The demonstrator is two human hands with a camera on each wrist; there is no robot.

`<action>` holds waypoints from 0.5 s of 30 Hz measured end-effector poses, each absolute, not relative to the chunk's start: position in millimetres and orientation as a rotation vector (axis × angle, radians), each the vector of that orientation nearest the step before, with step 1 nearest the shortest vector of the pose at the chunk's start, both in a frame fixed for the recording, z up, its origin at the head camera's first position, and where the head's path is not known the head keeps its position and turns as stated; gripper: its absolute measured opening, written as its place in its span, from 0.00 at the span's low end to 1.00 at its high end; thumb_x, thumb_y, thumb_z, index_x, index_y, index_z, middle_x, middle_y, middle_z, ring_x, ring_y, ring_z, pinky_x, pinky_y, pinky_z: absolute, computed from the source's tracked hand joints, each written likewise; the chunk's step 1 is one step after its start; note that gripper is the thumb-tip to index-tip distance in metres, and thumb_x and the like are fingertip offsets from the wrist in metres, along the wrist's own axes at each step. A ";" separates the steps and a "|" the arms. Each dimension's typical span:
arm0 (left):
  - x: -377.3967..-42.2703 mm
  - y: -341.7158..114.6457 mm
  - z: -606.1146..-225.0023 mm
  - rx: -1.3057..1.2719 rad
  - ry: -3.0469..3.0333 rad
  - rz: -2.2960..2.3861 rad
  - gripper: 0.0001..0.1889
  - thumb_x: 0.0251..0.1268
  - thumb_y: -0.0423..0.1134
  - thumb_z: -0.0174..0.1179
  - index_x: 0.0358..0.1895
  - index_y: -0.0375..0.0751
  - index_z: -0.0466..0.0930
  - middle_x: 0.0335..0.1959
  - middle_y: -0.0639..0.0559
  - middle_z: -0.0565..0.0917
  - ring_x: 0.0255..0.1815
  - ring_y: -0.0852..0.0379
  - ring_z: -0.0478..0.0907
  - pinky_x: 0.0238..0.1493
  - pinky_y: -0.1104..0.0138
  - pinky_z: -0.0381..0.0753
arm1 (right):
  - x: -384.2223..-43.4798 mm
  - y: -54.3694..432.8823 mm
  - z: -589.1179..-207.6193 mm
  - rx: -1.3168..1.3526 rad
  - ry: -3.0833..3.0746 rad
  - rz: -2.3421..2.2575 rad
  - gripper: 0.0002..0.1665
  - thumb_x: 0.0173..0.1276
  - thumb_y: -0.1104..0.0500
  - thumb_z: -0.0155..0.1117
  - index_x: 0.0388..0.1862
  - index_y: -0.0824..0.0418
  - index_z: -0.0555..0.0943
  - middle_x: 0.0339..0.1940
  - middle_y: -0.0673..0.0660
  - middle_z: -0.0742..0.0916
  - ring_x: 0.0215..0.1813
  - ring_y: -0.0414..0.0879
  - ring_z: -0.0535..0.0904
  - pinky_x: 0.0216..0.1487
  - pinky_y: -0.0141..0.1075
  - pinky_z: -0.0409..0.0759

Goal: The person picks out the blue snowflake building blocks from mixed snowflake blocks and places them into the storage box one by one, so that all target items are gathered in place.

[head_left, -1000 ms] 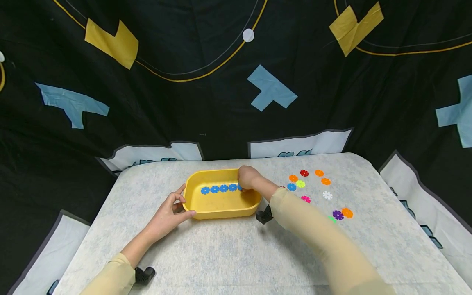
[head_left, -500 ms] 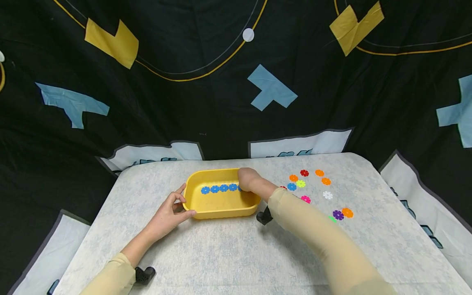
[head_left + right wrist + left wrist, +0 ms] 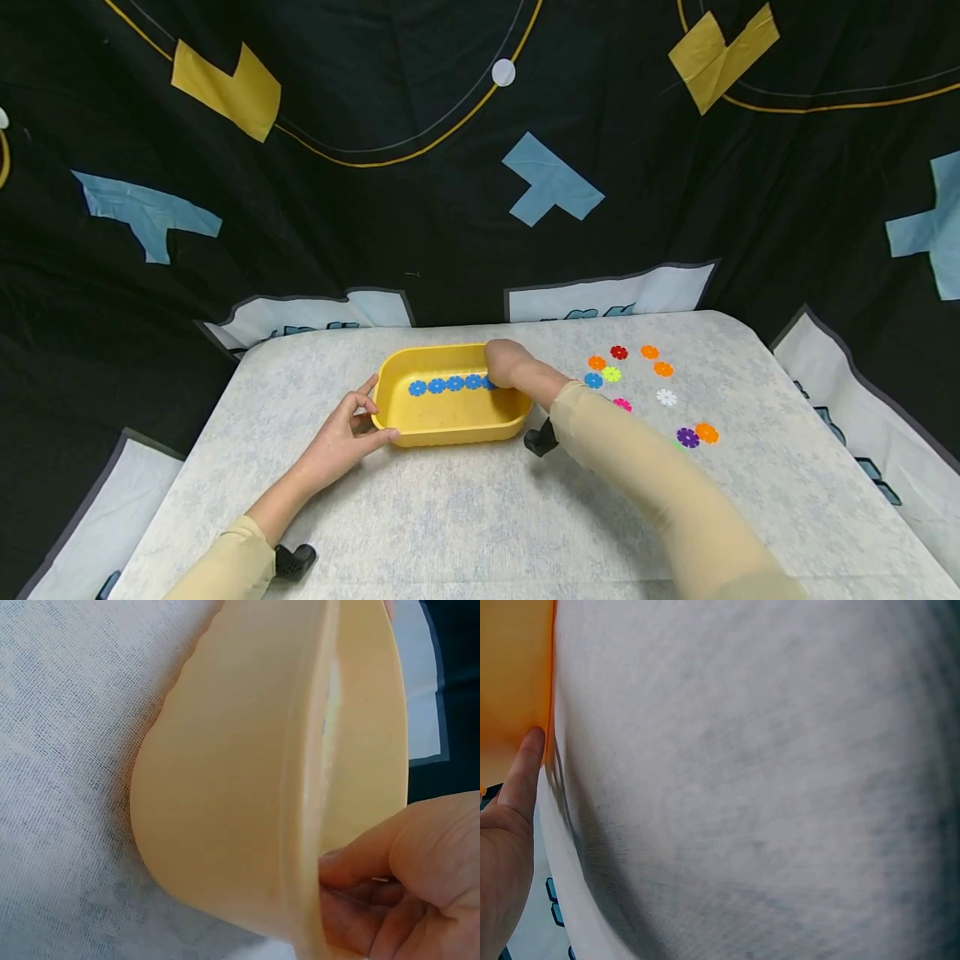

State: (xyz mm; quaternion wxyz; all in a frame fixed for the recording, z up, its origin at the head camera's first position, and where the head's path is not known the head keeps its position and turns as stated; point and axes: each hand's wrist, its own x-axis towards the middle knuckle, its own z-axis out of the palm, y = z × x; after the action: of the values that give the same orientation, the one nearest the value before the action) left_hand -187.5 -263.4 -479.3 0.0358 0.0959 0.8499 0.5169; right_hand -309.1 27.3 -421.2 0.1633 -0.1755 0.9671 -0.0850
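A yellow plastic tray (image 3: 442, 436) with tall walls sits near the middle of the table. Along its floor runs a row of blue flower-shaped discs (image 3: 455, 383). My left hand (image 3: 341, 433) holds the tray's left end, thumb on the near corner and fingers spread along the side; the left wrist view shows the thumb straight against the outer wall. Reaching over the tray's right end, my right hand (image 3: 510, 365) has curled fingers at the rightmost blue disc (image 3: 490, 382), which they partly cover. The rim hides those fingertips in the right wrist view (image 3: 420, 892).
Loose flower-shaped discs lie right of the tray, among them a red disc (image 3: 618, 352), a white disc (image 3: 666, 397), a purple disc (image 3: 687, 437) and an orange disc (image 3: 707, 432). A black curtain (image 3: 450, 250) hangs behind the pale tablecloth (image 3: 450, 517).
My right hand shifts only slightly over the row's right end, and the visible part of the rightmost blue disc varies. The left hand and the tray stay where they were.
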 end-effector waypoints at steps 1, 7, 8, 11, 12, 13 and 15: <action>-187.6 -263.3 -479.1 0.296 2.610 1.588 0.30 0.60 0.53 0.74 0.50 0.40 0.65 0.84 0.55 0.49 0.67 0.43 0.76 0.63 0.53 0.77 | -309.0 28.4 -420.7 -0.524 2.749 -0.236 0.09 0.79 0.65 0.56 0.52 0.63 0.81 0.37 0.54 0.81 0.38 0.47 0.74 0.42 0.34 0.75; -188.9 -263.4 -477.9 0.292 2.619 1.579 0.31 0.60 0.54 0.74 0.50 0.40 0.65 0.84 0.56 0.49 0.66 0.43 0.77 0.63 0.56 0.77 | -306.4 36.7 -416.3 -0.687 2.673 -0.217 0.15 0.77 0.68 0.56 0.50 0.58 0.88 0.46 0.52 0.87 0.43 0.45 0.76 0.54 0.35 0.78; -189.3 -263.5 -477.9 0.290 2.620 1.577 0.31 0.60 0.54 0.74 0.50 0.40 0.65 0.84 0.56 0.49 0.66 0.43 0.77 0.63 0.56 0.77 | -305.8 38.0 -415.7 -0.702 2.665 -0.215 0.16 0.77 0.68 0.56 0.50 0.57 0.89 0.49 0.51 0.87 0.45 0.45 0.76 0.56 0.36 0.78; -190.1 -263.5 -478.7 0.292 2.622 1.575 0.31 0.60 0.54 0.74 0.50 0.41 0.65 0.84 0.56 0.49 0.66 0.43 0.77 0.63 0.57 0.78 | -304.1 39.8 -415.4 -0.738 2.648 -0.200 0.14 0.77 0.66 0.58 0.48 0.56 0.90 0.47 0.50 0.87 0.45 0.44 0.77 0.57 0.36 0.78; -190.0 -263.5 -479.1 0.293 2.626 1.571 0.31 0.60 0.54 0.74 0.50 0.40 0.65 0.84 0.56 0.49 0.66 0.43 0.77 0.63 0.56 0.77 | -303.3 39.9 -415.5 -0.736 2.644 -0.203 0.13 0.77 0.65 0.58 0.46 0.56 0.89 0.44 0.50 0.87 0.44 0.45 0.77 0.56 0.36 0.78; -189.5 -263.5 -479.6 0.293 2.625 1.571 0.31 0.60 0.54 0.74 0.50 0.40 0.65 0.84 0.56 0.49 0.66 0.43 0.77 0.63 0.56 0.77 | -302.4 39.7 -416.0 -0.741 2.642 -0.199 0.11 0.78 0.64 0.59 0.45 0.57 0.89 0.41 0.50 0.87 0.43 0.45 0.77 0.54 0.36 0.78; -187.7 -264.0 -480.9 0.292 2.623 1.566 0.31 0.60 0.54 0.74 0.50 0.40 0.64 0.84 0.55 0.49 0.66 0.43 0.77 0.64 0.55 0.77 | -300.3 38.9 -417.3 -0.752 2.640 -0.188 0.10 0.78 0.62 0.60 0.43 0.58 0.89 0.37 0.50 0.85 0.40 0.46 0.76 0.50 0.35 0.78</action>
State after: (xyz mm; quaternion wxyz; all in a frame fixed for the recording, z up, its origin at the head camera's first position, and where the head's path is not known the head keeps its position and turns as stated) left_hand -187.7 -264.0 -480.9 0.0362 0.0952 0.8542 0.5099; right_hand -300.3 38.9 -417.3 0.1940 -0.2681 0.9413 -0.0670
